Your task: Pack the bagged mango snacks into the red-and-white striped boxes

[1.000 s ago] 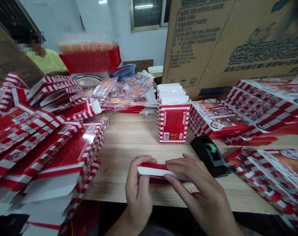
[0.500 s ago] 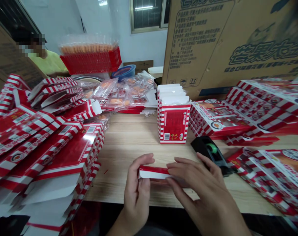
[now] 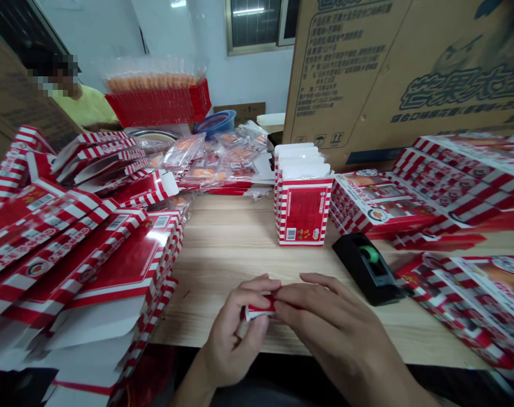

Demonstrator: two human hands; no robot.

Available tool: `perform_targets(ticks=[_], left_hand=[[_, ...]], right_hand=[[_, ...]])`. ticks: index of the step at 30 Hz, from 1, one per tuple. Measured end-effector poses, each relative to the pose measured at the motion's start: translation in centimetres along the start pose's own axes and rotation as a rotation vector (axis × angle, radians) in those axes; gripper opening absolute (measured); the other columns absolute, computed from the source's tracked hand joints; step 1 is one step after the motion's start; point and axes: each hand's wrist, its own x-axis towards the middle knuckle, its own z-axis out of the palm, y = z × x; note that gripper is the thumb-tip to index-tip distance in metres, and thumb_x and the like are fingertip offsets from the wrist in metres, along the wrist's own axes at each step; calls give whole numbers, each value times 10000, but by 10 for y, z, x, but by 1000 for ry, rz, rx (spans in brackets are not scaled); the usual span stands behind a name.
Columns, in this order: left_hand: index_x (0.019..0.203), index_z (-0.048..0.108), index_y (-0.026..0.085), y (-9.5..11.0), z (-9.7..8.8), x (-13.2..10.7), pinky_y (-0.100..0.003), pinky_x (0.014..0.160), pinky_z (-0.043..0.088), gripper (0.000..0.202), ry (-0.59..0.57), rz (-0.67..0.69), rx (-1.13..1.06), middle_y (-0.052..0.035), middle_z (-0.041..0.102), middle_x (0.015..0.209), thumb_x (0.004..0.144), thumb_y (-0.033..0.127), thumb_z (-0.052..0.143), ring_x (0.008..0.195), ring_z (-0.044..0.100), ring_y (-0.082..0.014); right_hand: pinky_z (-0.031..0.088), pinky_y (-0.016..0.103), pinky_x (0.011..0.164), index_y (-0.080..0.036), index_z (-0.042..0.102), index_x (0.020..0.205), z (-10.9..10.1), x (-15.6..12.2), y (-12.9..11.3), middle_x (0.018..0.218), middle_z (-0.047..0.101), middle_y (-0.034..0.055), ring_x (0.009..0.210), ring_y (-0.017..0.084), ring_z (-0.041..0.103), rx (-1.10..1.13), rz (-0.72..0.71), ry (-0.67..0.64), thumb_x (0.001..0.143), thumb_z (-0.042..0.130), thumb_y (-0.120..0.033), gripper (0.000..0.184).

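Near the front edge of the wooden table point(image 3: 231, 249), my left hand point(image 3: 235, 330) and my right hand point(image 3: 337, 328) are both closed on a small red-and-white striped carton point(image 3: 260, 310). Only its left end shows between my fingers; the rest is hidden under my right hand. My fingertips meet over the carton's top edge. A black tape dispenser point(image 3: 369, 268) with a green roll sits just right of my right hand.
A sloping pile of flat striped cartons point(image 3: 91, 254) fills the left. Upright assembled cartons point(image 3: 302, 203) stand mid-table, stacked boxes point(image 3: 409, 198) at right, snack packets point(image 3: 210, 161) behind. A large cardboard box point(image 3: 409, 73) rises at the back. A person in yellow point(image 3: 81, 104) is at far left.
My hands have drawn together over the carton. The long white edge seen before is now covered, and my right hand has slid left across it.
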Motion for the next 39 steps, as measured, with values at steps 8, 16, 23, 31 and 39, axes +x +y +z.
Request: perform_targets(ticks=[8, 16, 23, 31, 39], left_hand=[[1032, 634, 235, -4, -16, 8, -358, 929, 549, 160, -50, 121, 135, -110, 691, 1201, 893, 156, 612, 1130, 650, -231], [985, 592, 223, -4, -5, 17, -275, 803, 563, 131, 10, 122, 193, -84, 696, 1060, 871, 203, 654, 966, 686, -181], [985, 627, 231, -12, -2, 25, -266, 790, 577, 140, 6, 157, 194, -63, 688, 1061, 861, 176, 663, 952, 687, -170], [962, 642, 226, -12, -2, 25, -258, 754, 587, 134, 36, 137, 179, -57, 699, 1013, 853, 154, 668, 914, 693, -169], [1010, 615, 229, -8, -2, 21, -260, 795, 574, 155, 10, 112, 159, -58, 684, 1042, 867, 184, 654, 950, 681, -166]], right_hand=[[493, 371, 963, -293, 692, 1030, -12, 1, 11, 1032, 752, -16, 895, 147, 716, 58, -13, -77, 936, 545, -156, 221], [580, 208, 824, -270, 710, 931, -14, -36, 24, 1042, 747, 24, 956, 153, 717, 374, 418, 185, 877, 666, -203, 96], [507, 356, 989, -338, 722, 1065, -19, -39, 33, 1198, 705, 21, 1154, 191, 631, 789, 573, 100, 861, 699, -242, 228], [553, 317, 883, -302, 704, 1030, -12, -47, 34, 1175, 711, 47, 1081, 184, 670, 1060, 633, 143, 890, 653, -312, 150], [572, 271, 788, -258, 662, 922, -1, -40, 10, 1022, 711, 51, 962, 198, 692, 895, 686, 302, 849, 667, -325, 100]])
